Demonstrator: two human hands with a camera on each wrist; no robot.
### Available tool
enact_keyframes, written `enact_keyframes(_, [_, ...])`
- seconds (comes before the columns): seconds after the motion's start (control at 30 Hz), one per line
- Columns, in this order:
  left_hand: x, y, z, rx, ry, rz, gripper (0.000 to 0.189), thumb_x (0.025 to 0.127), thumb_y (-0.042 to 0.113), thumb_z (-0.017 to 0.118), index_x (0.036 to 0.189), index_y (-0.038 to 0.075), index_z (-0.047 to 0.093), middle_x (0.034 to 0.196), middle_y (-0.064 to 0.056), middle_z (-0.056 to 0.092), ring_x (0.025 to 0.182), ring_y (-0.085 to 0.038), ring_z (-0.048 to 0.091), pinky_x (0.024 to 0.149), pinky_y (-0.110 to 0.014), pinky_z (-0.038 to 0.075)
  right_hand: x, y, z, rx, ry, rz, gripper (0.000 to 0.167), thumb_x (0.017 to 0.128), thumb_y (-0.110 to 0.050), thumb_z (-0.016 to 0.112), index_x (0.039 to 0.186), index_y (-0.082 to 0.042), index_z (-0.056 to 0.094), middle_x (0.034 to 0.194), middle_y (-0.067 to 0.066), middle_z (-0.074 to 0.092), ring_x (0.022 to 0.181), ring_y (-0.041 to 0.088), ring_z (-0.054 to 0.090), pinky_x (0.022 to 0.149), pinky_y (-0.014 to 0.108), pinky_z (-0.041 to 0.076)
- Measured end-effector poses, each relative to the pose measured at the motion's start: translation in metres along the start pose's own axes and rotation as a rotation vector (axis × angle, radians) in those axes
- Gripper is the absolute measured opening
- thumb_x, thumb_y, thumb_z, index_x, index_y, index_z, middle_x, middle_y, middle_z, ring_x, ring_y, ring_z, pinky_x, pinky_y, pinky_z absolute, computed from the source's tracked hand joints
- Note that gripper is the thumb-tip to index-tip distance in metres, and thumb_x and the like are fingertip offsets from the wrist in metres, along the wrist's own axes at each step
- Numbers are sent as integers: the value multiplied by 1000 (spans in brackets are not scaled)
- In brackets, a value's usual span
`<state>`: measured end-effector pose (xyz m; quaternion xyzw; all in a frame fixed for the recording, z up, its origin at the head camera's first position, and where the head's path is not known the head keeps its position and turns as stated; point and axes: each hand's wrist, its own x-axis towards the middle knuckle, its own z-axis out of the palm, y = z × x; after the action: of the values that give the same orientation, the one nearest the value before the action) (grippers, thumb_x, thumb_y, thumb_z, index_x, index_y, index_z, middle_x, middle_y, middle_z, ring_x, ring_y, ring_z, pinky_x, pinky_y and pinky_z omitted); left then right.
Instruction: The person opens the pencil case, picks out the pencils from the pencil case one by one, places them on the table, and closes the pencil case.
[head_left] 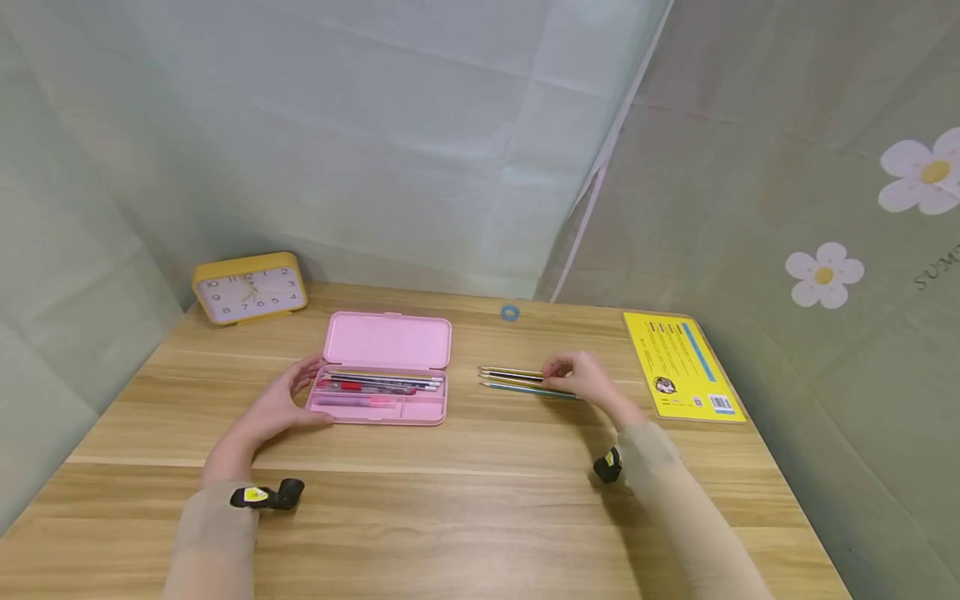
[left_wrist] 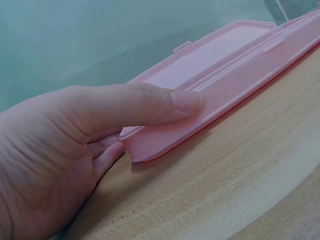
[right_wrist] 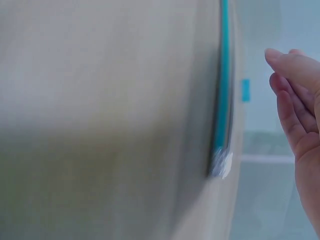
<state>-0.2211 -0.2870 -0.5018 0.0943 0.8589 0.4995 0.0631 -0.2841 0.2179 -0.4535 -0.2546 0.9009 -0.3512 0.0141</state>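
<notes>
A pink pencil case (head_left: 425, 408) lies with its lid (head_left: 387, 342) up. Inside are several pencils (head_left: 390, 379), a red pen (head_left: 350, 386) and a pale pen with a pink end (head_left: 360, 402). My left hand (head_left: 281, 404) grips the case's left end; in the left wrist view the thumb (left_wrist: 150, 105) presses the front wall. Several pencils lie side by side to the right, a teal pencil (head_left: 517, 388) nearest me. Over their right ends is my right hand (head_left: 581, 379). The right wrist view shows its fingers (right_wrist: 287, 110) loosely bent, nothing between them, beside the teal pencil (right_wrist: 223, 90).
A yellow alarm clock (head_left: 251, 292) stands at the back left. The blue ring (head_left: 510, 319) lies near the table's back edge. At the right is a yellow book (head_left: 682, 367). Fabric curtains (head_left: 420, 150) hang behind the wooden table (head_left: 450, 517).
</notes>
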Motion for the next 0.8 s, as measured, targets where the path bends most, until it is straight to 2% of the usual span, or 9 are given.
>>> enact_keyframes(0.2, [-1, 1, 0, 11, 3, 2, 115, 70, 23, 89, 154, -2, 15, 156, -29, 25, 142, -51, 25, 118, -63, 22, 27, -29, 8, 28, -11, -58, 9, 81, -4, 76, 89, -2, 72, 84, 10, 74, 77, 13, 68, 72, 24, 59])
enact_keyframes(0.43, [-1, 3, 1, 16, 1, -5, 115, 70, 24, 89, 154, 0, 15, 156, -29, 25, 142, -51, 24, 117, -64, 22, 59, -65, 27, 101, -52, -131, 11, 81, -1, 75, 92, 1, 71, 85, 13, 74, 77, 15, 68, 74, 28, 61])
enact_keyframes(0.57, [-2, 6, 1, 4, -1, -5, 115, 69, 22, 89, 154, 0, 15, 155, -30, 26, 142, -51, 25, 117, -64, 23, 72, -81, 41, 119, -89, -143, 12, 82, 0, 74, 94, 2, 71, 88, 14, 74, 79, 18, 69, 74, 24, 60])
enact_keyframes(0.8, [-4, 9, 0, 13, 1, -14, 114, 70, 23, 89, 155, 0, 15, 155, -29, 26, 141, -51, 25, 117, -64, 24, 89, -98, 67, 127, -142, -152, 13, 82, 0, 74, 94, 1, 70, 90, 15, 74, 80, 19, 70, 74, 19, 59])
